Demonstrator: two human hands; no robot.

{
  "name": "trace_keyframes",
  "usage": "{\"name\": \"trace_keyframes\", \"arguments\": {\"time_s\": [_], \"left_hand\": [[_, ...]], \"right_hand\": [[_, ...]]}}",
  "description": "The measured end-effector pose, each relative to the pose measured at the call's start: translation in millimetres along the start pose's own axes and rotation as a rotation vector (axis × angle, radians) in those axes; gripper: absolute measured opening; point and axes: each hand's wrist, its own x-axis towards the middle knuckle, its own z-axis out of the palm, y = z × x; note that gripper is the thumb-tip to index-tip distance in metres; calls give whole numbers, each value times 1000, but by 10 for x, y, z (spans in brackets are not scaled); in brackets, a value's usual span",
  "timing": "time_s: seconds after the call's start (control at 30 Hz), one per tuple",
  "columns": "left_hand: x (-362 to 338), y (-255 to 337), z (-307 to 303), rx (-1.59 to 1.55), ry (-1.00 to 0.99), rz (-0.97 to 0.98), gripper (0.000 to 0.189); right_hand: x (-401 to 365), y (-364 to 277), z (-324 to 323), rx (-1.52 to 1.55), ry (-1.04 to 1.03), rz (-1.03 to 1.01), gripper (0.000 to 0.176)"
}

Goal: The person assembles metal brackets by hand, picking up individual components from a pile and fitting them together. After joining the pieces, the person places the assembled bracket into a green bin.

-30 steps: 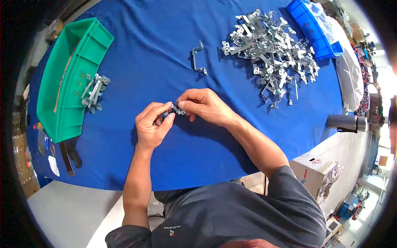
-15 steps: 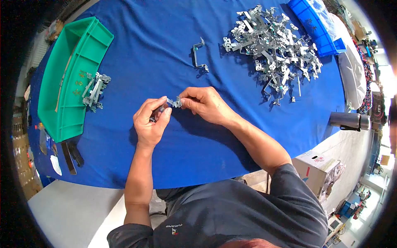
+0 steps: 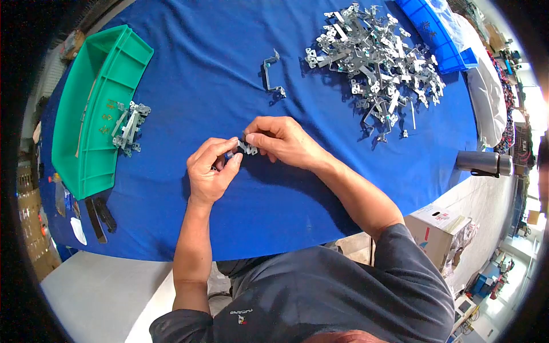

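A small silvery metal bracket (image 3: 249, 150) is held between my two hands above the blue cloth, and part of it is hidden by the fingers. My left hand (image 3: 210, 171) is closed, pinching the bracket's left part between thumb and fingers. My right hand (image 3: 285, 142) is closed too, with thumb and index finger at the upper side of the bracket's right end. One bent metal bracket (image 3: 272, 74) lies alone on the cloth beyond my hands. To the left, a small group of metal brackets (image 3: 131, 127) rests beside a green bin.
The green bin (image 3: 98, 166) stands at the left, with small brass-coloured pieces (image 3: 107, 117) near its right wall. A large pile of metal brackets (image 3: 380, 66) covers the back right, near a blue bin (image 3: 437, 37). A dark cylindrical bottle (image 3: 477, 162) lies at the right edge.
My right thumb and index finger have shifted slightly left over the bracket, whose end now shows below them. My left hand stays nearly in place, still gripping.
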Motion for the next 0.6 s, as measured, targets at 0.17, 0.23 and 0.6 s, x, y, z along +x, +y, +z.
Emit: {"name": "trace_keyframes", "arguments": {"time_s": [0.17,0.23,0.6], "left_hand": [[-2,12,18,9,37,-24,33],[-8,-18,17,-14,112,-79,30],[-29,4,-24,-125,230,-186,28]], "right_hand": [[46,121,72,255,267,-63,20],[24,27,38,186,224,14,21],[-4,-48,83,-91,130,45,23]]}}
